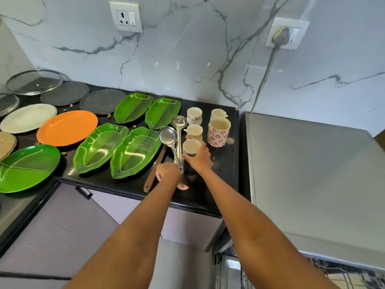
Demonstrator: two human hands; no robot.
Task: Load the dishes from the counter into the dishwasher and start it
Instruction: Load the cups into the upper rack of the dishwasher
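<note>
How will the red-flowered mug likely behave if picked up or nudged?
The red-flowered mug looks ceramic, so probably rigid, fairly heavy and breakable if knocked. It stands upright and taller than the small cups beside it, so a high push might tip it. It looks glossy, so possibly slippery. No handle is visible from here.

No readable words, brand names, numbers or signs appear anywhere in this view. The tall mug (pixel 218 132) on the black counter (pixel 225 163) carries only a repeating red flower pattern, and the small white cup (pixel 194 115) behind it has a dark mark that may be a drawn motif, too blurred to tell. The wall socket (pixel 126 16) shows plain holes and a switch, without lettering.
</note>
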